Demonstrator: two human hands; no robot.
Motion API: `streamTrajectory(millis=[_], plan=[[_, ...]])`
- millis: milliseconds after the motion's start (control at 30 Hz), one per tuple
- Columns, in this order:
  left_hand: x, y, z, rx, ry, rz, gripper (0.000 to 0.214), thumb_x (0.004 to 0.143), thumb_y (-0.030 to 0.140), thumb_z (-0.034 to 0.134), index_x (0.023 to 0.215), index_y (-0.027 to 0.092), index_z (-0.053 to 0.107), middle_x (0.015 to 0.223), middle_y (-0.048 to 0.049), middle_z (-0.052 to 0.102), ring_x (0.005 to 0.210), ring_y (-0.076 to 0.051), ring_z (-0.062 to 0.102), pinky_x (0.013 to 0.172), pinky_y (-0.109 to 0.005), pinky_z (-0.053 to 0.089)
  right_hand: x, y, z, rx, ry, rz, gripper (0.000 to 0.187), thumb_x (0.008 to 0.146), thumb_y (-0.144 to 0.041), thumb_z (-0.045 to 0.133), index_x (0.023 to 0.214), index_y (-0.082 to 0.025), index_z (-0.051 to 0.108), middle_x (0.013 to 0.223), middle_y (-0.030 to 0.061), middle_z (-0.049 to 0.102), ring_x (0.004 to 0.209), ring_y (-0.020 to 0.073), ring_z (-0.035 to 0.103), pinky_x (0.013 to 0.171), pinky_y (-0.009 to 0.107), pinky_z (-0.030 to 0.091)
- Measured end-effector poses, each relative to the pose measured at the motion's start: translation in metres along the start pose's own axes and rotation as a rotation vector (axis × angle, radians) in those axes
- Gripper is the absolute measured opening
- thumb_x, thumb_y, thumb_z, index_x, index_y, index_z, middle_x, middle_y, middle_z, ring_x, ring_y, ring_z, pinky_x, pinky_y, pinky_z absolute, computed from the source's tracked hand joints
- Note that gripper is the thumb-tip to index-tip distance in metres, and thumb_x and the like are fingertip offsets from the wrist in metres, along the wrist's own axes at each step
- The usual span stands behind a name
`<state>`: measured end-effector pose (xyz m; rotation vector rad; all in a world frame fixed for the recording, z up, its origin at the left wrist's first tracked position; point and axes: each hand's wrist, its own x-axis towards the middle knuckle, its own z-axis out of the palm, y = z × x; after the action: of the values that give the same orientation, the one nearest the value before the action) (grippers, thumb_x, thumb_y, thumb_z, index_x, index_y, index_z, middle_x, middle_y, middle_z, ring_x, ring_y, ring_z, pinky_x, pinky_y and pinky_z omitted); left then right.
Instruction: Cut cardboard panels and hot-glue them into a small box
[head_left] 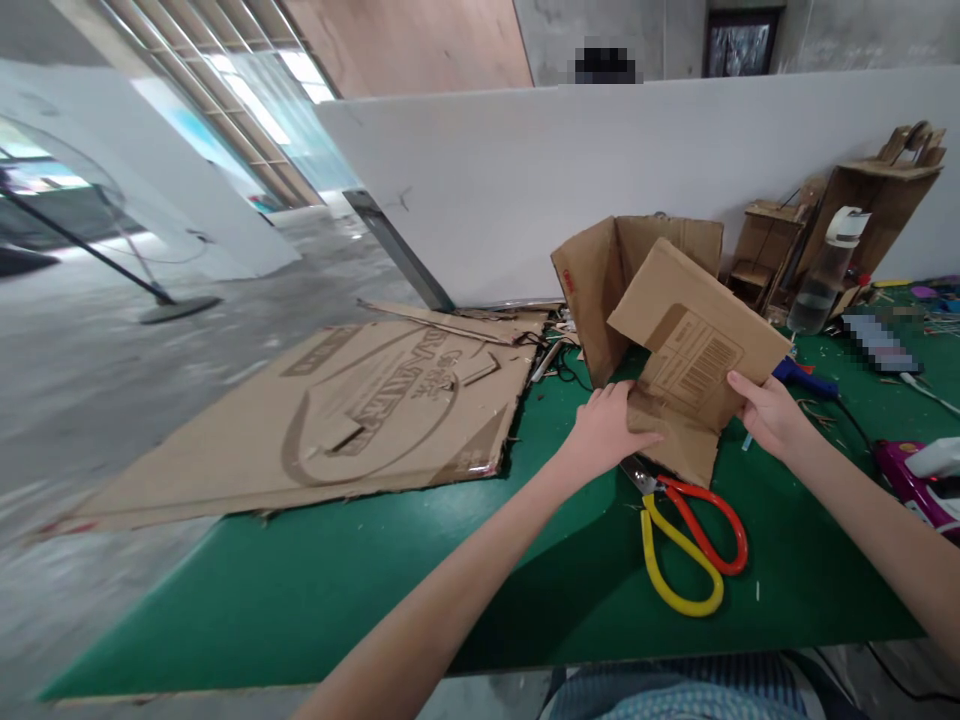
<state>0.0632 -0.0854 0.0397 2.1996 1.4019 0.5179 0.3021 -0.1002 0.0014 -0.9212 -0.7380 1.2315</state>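
A bent piece of cardboard (701, 350) with a printed label stands tilted over the green table, its lower flap folded toward me. My right hand (769, 412) grips its right edge, thumb on the printed face. At the left, my left hand (611, 425) holds the fold near the lower flap, thumb lying over it. Large scissors (694, 540) with one red and one yellow handle lie just below, their blades partly under the flap. Behind, a folded cardboard panel (592, 285) stands upright on the table.
A big flat cardboard sheet (405, 400) covers the left of the green table (360, 590). At right are a water bottle (821, 285), a blurred phone (881, 343), a blue-handled tool (806, 378) and cardboard models (862, 220). A white partition (465, 190) stands behind.
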Motion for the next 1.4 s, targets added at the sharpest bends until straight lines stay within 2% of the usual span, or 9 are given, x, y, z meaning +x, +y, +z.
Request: streamTrajectory(millis=[133, 267, 367, 567, 700, 767, 967, 1267, 1400], plan=[[0.001, 0.001, -0.003, -0.579, 0.002, 0.107, 0.058, 0.074, 0.033, 0.073, 0.123, 0.016, 0.047, 0.121, -0.0132, 0.06, 0.117, -0.03, 0.056, 0.098, -0.043, 0.047, 0.005, -0.005, 0.01, -0.069, 0.037, -0.136, 0.046, 0.064, -0.04, 0.086, 0.103, -0.024, 0.069, 0.116, 0.0049, 0.073, 0.119, 0.0276, 0.061, 0.108, 0.047, 0.046], [0.0, 0.001, 0.003, -0.962, -0.008, 0.092, 0.053, 0.073, 0.031, 0.077, 0.115, 0.018, 0.049, 0.119, -0.0102, 0.061, 0.112, -0.026, 0.059, 0.096, -0.041, 0.049, 0.008, 0.0, 0.014, -0.233, 0.142, -0.242, 0.056, 0.063, -0.045, 0.085, 0.11, -0.023, 0.064, 0.122, 0.0082, 0.069, 0.117, 0.0294, 0.061, 0.104, 0.05, 0.048], [-0.002, 0.003, 0.008, -1.133, -0.06, 0.041, 0.058, 0.068, 0.031, 0.083, 0.113, 0.02, 0.048, 0.114, -0.008, 0.064, 0.105, -0.023, 0.063, 0.091, -0.039, 0.052, 0.006, 0.008, 0.014, -0.331, 0.129, -0.353, 0.066, 0.064, -0.05, 0.083, 0.119, -0.024, 0.056, 0.127, 0.0094, 0.064, 0.119, 0.0279, 0.059, 0.105, 0.049, 0.048], [0.001, 0.007, 0.014, -1.048, 0.115, 0.061, 0.048, 0.082, 0.048, 0.068, 0.117, 0.018, 0.056, 0.121, -0.0102, 0.067, 0.115, -0.028, 0.061, 0.097, -0.041, 0.05, -0.002, 0.006, 0.02, -0.504, 0.075, -0.492, 0.08, 0.064, -0.051, 0.082, 0.131, -0.024, 0.047, 0.132, 0.012, 0.059, 0.124, 0.0288, 0.055, 0.107, 0.048, 0.045], [0.004, -0.001, 0.013, -0.994, 0.147, 0.098, 0.049, 0.079, 0.046, 0.07, 0.116, 0.016, 0.059, 0.119, -0.0097, 0.069, 0.116, -0.028, 0.061, 0.1, -0.041, 0.049, -0.003, -0.01, 0.014, -0.407, -0.122, -0.382, 0.062, 0.076, -0.051, 0.073, 0.129, -0.025, 0.054, 0.13, 0.0089, 0.063, 0.122, 0.0277, 0.058, 0.106, 0.047, 0.046], [0.004, -0.005, 0.011, -1.015, 0.17, 0.093, 0.05, 0.079, 0.045, 0.07, 0.118, 0.017, 0.058, 0.12, -0.0098, 0.068, 0.113, -0.027, 0.063, 0.099, -0.041, 0.05, -0.003, -0.018, 0.008, -0.402, -0.217, -0.304, 0.055, 0.076, -0.045, 0.076, 0.125, -0.026, 0.059, 0.127, 0.0071, 0.066, 0.119, 0.0277, 0.061, 0.104, 0.047, 0.048], [0.0, -0.007, 0.008, -1.02, 0.106, 0.094, 0.05, 0.078, 0.046, 0.07, 0.117, 0.017, 0.057, 0.124, -0.0118, 0.067, 0.109, -0.026, 0.065, 0.096, -0.042, 0.053, -0.005, -0.024, 0.001, -0.482, -0.121, -0.312, 0.032, 0.07, -0.038, 0.082, 0.095, -0.023, 0.068, 0.105, 0.0051, 0.073, 0.103, 0.0273, 0.066, 0.101, 0.05, 0.05], [0.0, -0.012, 0.012, -1.027, 0.083, 0.11, 0.051, 0.078, 0.04, 0.073, 0.119, 0.016, 0.057, 0.124, -0.0122, 0.067, 0.11, -0.026, 0.065, 0.098, -0.04, 0.052, -0.006, -0.023, 0.002, -0.508, -0.172, -0.315, 0.036, 0.073, -0.038, 0.079, 0.104, -0.025, 0.066, 0.112, 0.0058, 0.071, 0.108, 0.0276, 0.065, 0.098, 0.049, 0.051], [0.0, -0.011, 0.01, -0.975, 0.068, 0.104, 0.046, 0.08, 0.044, 0.071, 0.114, 0.014, 0.06, 0.12, -0.0129, 0.069, 0.108, -0.027, 0.065, 0.097, -0.042, 0.052, -0.008, -0.022, 0.003, -0.494, -0.132, -0.336, 0.032, 0.073, -0.038, 0.08, 0.098, -0.025, 0.066, 0.105, 0.0052, 0.072, 0.099, 0.026, 0.067, 0.091, 0.046, 0.055]])
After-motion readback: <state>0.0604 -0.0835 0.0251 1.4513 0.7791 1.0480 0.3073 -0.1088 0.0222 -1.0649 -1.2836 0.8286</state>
